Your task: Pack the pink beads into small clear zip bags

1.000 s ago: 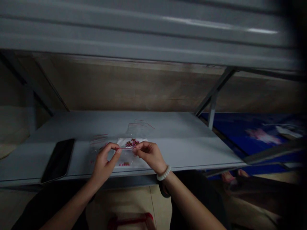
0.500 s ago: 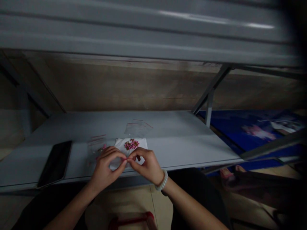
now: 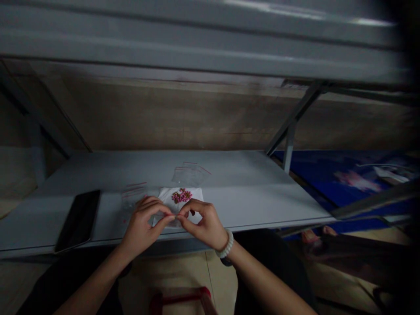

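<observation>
My left hand (image 3: 144,225) and my right hand (image 3: 201,225) meet at the near edge of a grey shelf (image 3: 249,192). Both pinch the red-striped top of a small clear zip bag (image 3: 173,217) between thumb and fingers. Just beyond the hands lies a white sheet (image 3: 193,194) with a small pile of pink and brown beads (image 3: 182,195) on it. A white bead bracelet (image 3: 225,245) sits on my right wrist.
A dark phone (image 3: 78,220) lies at the shelf's left front. Empty clear zip bags (image 3: 190,174) lie behind the sheet, and more zip bags (image 3: 134,192) lie to its left. A metal brace (image 3: 292,124) rises at right. A red stool frame (image 3: 180,299) shows below.
The hands drew together from a wider spread along the bag's top, then shifted slightly. The view tilted a little.
</observation>
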Action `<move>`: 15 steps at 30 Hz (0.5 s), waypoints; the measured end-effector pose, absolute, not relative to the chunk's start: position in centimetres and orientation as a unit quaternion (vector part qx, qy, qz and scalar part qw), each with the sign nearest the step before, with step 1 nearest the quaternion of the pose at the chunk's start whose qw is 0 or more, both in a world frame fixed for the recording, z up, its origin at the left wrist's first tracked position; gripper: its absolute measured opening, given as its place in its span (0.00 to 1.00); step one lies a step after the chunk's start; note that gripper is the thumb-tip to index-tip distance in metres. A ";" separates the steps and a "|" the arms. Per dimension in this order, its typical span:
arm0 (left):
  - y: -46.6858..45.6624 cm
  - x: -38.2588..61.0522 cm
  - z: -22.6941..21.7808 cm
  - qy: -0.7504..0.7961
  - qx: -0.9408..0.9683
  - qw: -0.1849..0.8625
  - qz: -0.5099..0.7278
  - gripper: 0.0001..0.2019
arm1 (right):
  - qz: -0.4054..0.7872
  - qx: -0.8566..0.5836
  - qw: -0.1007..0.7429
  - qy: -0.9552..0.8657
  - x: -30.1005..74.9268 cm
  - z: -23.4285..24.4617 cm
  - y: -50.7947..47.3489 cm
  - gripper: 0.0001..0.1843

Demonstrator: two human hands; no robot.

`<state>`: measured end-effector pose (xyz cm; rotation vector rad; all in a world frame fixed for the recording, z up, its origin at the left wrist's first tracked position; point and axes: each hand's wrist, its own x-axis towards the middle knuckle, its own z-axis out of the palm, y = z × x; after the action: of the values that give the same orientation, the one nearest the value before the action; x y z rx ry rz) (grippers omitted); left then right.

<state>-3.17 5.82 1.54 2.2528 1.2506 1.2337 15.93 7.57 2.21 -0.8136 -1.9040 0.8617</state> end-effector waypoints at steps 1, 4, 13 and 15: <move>5.8 -3.2 1.5 0.434 0.779 0.136 0.431 0.04 | 0.346 -0.325 0.432 -0.767 15.9 2.2 7.5 0.04; 5.8 -3.3 1.5 0.438 0.770 0.124 0.446 0.06 | 0.340 -0.322 0.431 -0.771 15.8 2.3 7.4 0.04; 6.1 -3.9 1.3 0.480 0.735 0.120 0.463 0.06 | 0.317 -0.316 0.448 -0.774 15.8 2.6 7.4 0.05; 6.1 -4.0 1.2 0.482 0.727 0.123 0.473 0.06 | 0.312 -0.316 0.453 -0.773 15.8 2.6 7.5 0.05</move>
<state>-3.98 6.14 1.19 2.1219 1.4065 1.3793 15.83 7.45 2.58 -0.7800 -1.9082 0.7714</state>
